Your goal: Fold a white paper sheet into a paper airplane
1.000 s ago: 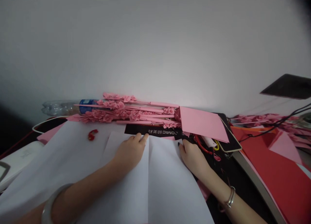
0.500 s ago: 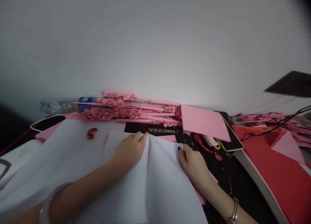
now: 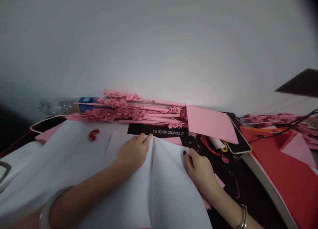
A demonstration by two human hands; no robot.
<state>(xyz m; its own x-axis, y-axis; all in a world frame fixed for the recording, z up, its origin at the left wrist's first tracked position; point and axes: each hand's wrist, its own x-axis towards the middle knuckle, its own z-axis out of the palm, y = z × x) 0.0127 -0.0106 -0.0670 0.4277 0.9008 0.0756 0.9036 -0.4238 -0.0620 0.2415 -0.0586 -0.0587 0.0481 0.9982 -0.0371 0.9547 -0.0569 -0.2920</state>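
A white sheet of paper [image 3: 164, 182] with a crease down its middle lies in front of me. My left hand [image 3: 132, 152] rests flat on its left half, fingertips at the top of the crease. My right hand [image 3: 200, 169] grips the right edge of the sheet, thumb on top, and that half is lifted into a curve. A black card with white lettering [image 3: 159, 131] lies just beyond the sheet.
Pink paper flowers on stems [image 3: 129, 113] and a plastic bottle [image 3: 64, 105] lie along the wall. A pink sheet [image 3: 211, 123] covers a dark tablet [image 3: 239, 144]. Red scissors [image 3: 211, 146], a small red scrap [image 3: 93, 134] and red paper [image 3: 285, 169] lie nearby.
The right half of the white sheet has risen off the table as my right hand drew its edge inward. My left hand has stayed in place.
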